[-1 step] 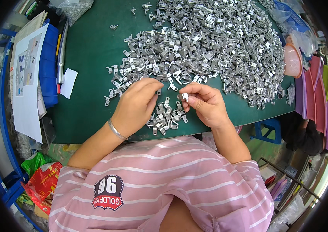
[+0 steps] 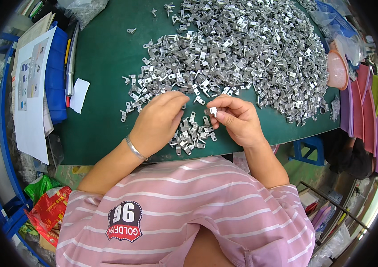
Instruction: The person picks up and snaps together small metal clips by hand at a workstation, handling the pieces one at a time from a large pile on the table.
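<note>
My right hand (image 2: 240, 122) pinches a small silver metal bracket (image 2: 213, 111) between thumb and fingers, just above the green table. To its left, my left hand (image 2: 160, 115) is closed, back upward, with a bracelet on the wrist. Another small bracket (image 2: 183, 107) shows at its fingertips, mostly hidden under the hand. Between and below the two hands lies a small heap of such brackets (image 2: 192, 135), bent pieces with a round hole. Beyond my hands spreads a big pile of similar brackets (image 2: 238, 49).
The green table (image 2: 97, 102) carries a blue bin (image 2: 55, 95) with papers at its left edge. A torn white paper (image 2: 79, 95) lies beside it. Far right stand a pink basket (image 2: 338, 71) and coloured folders (image 2: 360, 107). A blue stool (image 2: 308, 151) is below the right edge.
</note>
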Demonstrator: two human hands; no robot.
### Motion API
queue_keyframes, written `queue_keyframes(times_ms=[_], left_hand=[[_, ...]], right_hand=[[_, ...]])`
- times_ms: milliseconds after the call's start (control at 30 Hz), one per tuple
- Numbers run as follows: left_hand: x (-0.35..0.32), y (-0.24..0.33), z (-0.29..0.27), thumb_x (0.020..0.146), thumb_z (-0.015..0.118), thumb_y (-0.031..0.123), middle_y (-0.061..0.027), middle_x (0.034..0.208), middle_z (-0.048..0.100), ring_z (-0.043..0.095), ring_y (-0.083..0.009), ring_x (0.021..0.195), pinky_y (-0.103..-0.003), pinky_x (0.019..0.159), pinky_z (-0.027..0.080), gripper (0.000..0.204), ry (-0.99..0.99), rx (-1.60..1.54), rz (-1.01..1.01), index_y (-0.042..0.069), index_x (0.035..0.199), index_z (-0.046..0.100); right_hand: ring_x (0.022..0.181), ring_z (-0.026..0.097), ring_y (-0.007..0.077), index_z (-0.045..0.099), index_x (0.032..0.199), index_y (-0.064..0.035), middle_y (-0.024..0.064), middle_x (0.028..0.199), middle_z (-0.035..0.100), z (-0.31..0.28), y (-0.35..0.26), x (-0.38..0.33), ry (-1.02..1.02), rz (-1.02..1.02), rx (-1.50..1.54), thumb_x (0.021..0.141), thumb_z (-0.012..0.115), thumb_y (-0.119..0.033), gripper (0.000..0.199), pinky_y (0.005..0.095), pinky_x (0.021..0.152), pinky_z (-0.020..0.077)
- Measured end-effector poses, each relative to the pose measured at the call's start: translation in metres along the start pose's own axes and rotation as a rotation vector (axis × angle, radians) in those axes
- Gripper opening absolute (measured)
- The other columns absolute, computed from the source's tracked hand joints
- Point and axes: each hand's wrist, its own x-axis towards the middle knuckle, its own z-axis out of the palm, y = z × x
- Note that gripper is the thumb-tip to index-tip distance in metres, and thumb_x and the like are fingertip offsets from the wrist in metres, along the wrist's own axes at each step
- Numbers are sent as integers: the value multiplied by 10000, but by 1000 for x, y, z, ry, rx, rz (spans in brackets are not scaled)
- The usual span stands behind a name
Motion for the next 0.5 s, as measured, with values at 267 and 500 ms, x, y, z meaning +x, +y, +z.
queue_keyframes(times_ms=[267, 500], left_hand=[[-3, -6, 9, 718, 692, -31, -119, 934, 568, 593, -300, 828, -362, 711, 499, 304, -45, 99, 28, -7, 1008, 606], [-2, -1, 3, 732, 681, -70, -115, 918, 547, 602, -243, 766, -305, 638, 495, 217, -11, -39, -36, -1, 922, 602]], right_hand=[[736, 603, 227, 663, 924, -17, 93, 830, 614, 11, -21, 5, -34, -224, -936, 800, 660, -6, 124, 307, 657, 490], [746, 591, 278, 630, 975, -60, 89, 806, 558, 21, 4, 23, 132, -447, -1369, 785, 668, -55, 193, 382, 622, 481]])
